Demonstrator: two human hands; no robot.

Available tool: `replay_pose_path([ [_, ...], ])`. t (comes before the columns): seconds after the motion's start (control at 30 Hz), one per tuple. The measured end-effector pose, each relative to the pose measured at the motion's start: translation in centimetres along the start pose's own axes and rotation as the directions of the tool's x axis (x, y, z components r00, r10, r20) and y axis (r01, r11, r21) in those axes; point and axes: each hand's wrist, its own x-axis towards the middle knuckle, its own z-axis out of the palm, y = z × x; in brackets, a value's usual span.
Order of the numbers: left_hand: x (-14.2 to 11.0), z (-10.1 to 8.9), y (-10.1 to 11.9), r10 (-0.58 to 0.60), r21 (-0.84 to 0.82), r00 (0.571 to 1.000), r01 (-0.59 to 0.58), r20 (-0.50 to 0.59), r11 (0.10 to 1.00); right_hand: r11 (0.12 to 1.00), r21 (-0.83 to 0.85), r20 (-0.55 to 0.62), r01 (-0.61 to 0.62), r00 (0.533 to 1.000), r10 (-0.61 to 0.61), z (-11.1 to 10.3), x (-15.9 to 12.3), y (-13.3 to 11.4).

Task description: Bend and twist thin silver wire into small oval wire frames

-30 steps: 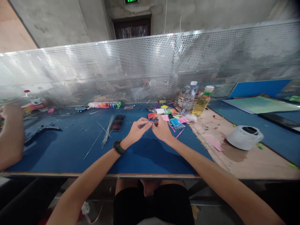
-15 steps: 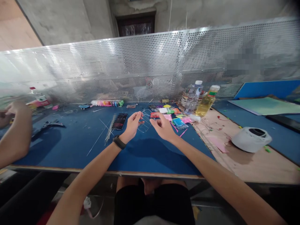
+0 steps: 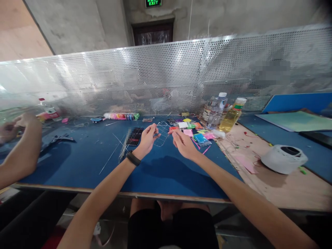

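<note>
A bent thin wire frame (image 3: 163, 140), pale and partly see-through against the blue tabletop, hangs between my two hands. My left hand (image 3: 147, 139) pinches its left side between thumb and fingers. Close by its right side, my right hand (image 3: 183, 142) has its fingers curled and the tips together at a thin wire end; the exact contact is too fine to see. Left of my left hand lie a dark phone (image 3: 135, 136) and a bundle of straight wires (image 3: 122, 151).
Small colourful packets (image 3: 202, 139) lie beyond my right hand. Farther right are a clear bottle (image 3: 214, 112), a yellow-liquid bottle (image 3: 232, 116) and a white thread cone (image 3: 284, 159). A co-worker's arm (image 3: 24, 145) rests at left near pliers (image 3: 61, 139). A perforated metal screen (image 3: 103, 83) borders the back.
My hands were together at the fingertips, then moved apart, bringing the wire frame into view between them. My right fingers have since closed more. The view has shifted slightly.
</note>
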Motion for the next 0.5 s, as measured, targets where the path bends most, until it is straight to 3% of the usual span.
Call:
replay_pose_path([
  [0.2, 0.0, -0.1, 0.3, -0.046, -0.01, 0.999, 0.046, -0.013, 0.999, 0.999, -0.051, 0.001, 0.008, 1.0, -0.008, -0.6, 0.0, -0.3],
  [0.5, -0.4, 0.4, 0.0, -0.013, 0.079, 0.999, 0.01, 0.036, 0.997, 1.0, -0.02, -0.074, -0.007, 0.997, 0.005, -1.0, 0.4, 0.0],
])
